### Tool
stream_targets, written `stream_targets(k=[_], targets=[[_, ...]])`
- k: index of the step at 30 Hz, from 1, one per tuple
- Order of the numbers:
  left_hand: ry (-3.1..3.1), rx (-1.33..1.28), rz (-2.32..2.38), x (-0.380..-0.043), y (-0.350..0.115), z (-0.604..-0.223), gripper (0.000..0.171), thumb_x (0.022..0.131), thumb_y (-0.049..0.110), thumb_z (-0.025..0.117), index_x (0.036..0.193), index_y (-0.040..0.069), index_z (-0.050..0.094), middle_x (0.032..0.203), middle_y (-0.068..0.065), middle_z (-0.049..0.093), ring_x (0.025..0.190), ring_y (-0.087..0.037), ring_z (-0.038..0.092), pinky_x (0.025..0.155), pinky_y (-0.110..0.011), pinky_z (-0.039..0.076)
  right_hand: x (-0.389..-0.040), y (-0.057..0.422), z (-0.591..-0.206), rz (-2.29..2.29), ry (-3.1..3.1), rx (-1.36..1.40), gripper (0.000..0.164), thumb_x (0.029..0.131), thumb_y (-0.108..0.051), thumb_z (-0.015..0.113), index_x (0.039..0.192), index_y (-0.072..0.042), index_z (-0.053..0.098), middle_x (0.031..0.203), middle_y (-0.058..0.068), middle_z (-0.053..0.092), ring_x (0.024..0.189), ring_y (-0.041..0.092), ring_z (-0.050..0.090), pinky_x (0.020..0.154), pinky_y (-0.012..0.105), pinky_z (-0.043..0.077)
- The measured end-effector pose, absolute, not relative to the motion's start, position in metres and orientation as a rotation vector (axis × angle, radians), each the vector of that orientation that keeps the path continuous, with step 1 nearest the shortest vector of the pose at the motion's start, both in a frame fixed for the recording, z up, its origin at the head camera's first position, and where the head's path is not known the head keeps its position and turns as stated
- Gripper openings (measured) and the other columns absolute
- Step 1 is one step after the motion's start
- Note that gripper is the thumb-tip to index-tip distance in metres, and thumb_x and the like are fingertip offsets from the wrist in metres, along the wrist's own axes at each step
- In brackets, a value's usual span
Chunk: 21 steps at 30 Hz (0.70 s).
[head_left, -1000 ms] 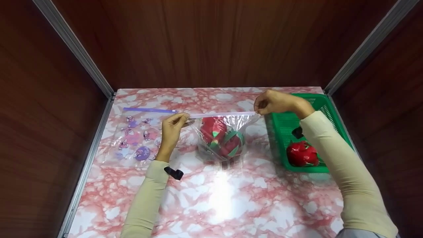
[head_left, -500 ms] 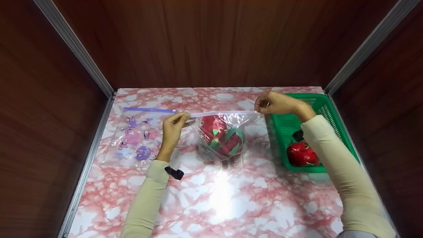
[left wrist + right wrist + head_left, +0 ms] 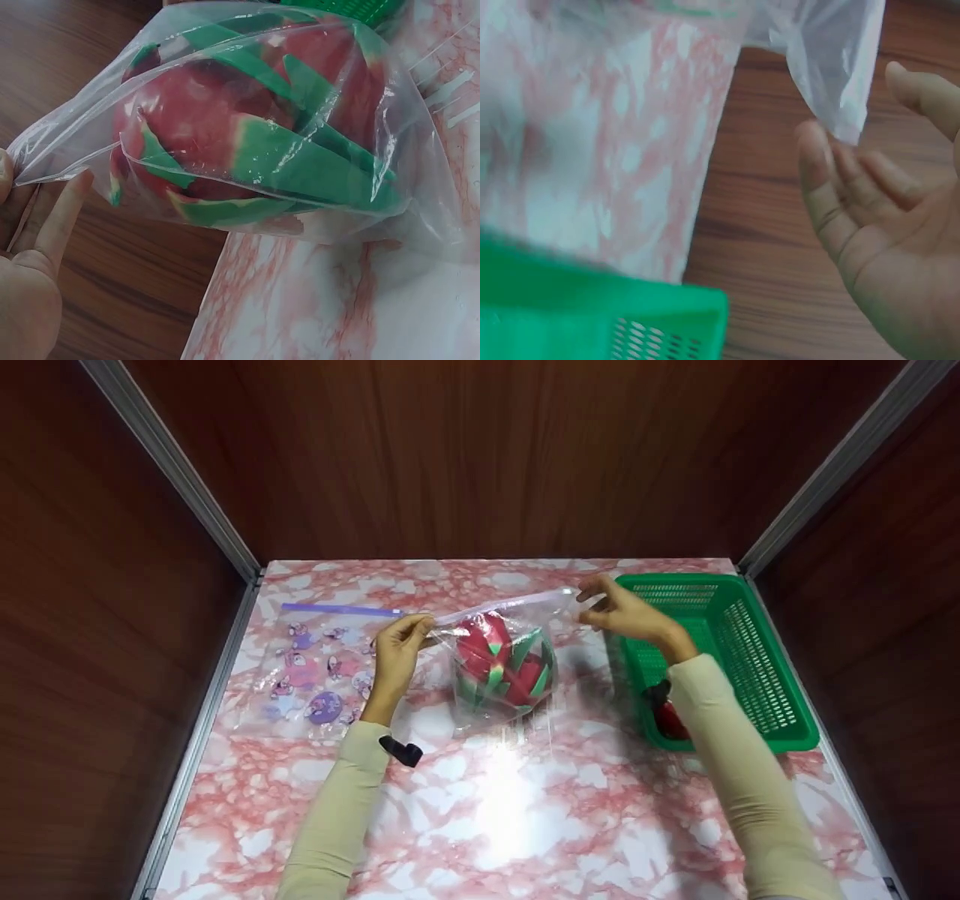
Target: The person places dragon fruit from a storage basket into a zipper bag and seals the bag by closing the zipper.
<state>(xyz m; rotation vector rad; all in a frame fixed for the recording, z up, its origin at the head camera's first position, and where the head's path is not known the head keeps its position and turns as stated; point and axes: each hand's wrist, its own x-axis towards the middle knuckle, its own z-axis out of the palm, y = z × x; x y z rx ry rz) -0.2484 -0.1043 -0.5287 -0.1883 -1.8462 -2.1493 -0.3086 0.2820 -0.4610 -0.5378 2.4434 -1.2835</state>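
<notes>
My left hand pinches the left top corner of a clear zip bag between thumb and fingers. Inside the bag are two red dragon fruits with green scales, the left one leaning against the right one; the left wrist view shows the fruit close behind the plastic. Beside the bag's right top corner is my right hand. In the right wrist view its thumb and fingers are spread apart, close to the bag's loose corner without gripping it.
A green basket stands at the right, with a red dragon fruit partly hidden by the right sleeve. At the left a second zip bag with a purple zip and cartoon prints lies flat on the marbled table. Brown panels enclose the table.
My right hand has let go of the bag's right corner and spread its fingers. That end of the zip has risen, so the top edge now slants. The left hand keeps its pinch.
</notes>
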Motion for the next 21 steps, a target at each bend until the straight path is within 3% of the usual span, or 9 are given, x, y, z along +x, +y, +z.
stream_targets(k=[5,9,18,21], targets=[[-1.807,-0.193,-2.19,-0.251,-0.102,-0.531,0.02,0.102,-0.005,0.065,0.11,-0.023,0.067,0.09,0.005,0.074,0.086,-0.007,0.073,0.084,-0.03,0.066,-0.301,0.271,-0.486,-1.261,2.372,-0.492,0.072,0.102,-0.023,0.074,0.158,0.0,0.034,0.155,0.026,0.048,0.135,0.044,0.053,0.107,0.047,0.055],[-1.785,-0.181,-2.211,-0.251,-0.103,-0.532,0.021,0.103,-0.005,0.063,0.111,-0.024,0.066,0.09,0.005,0.075,0.086,-0.01,0.074,0.085,-0.031,0.066,-0.297,0.255,-0.504,-1.241,2.297,-0.491,0.084,0.097,-0.029,0.08,0.16,-0.002,0.032,0.16,0.026,0.043,0.146,0.049,0.047,0.119,0.059,0.046],[-1.76,-0.162,-2.229,-0.25,-0.105,-0.533,0.019,0.102,-0.006,0.063,0.11,-0.023,0.066,0.092,0.004,0.075,0.087,-0.009,0.075,0.084,-0.032,0.067,-0.29,0.232,-0.533,-1.295,2.204,-0.429,0.099,0.091,-0.028,0.085,0.165,-0.001,0.024,0.167,0.025,0.036,0.156,0.045,0.033,0.129,0.06,0.032],[-1.761,-0.156,-2.232,-0.25,-0.106,-0.534,0.02,0.103,-0.006,0.062,0.11,-0.024,0.065,0.091,0.005,0.074,0.088,-0.008,0.074,0.084,-0.032,0.067,-0.288,0.228,-0.537,-1.327,2.193,-0.399,0.099,0.09,-0.027,0.085,0.165,-0.001,0.025,0.166,0.024,0.037,0.155,0.044,0.034,0.128,0.06,0.033]])
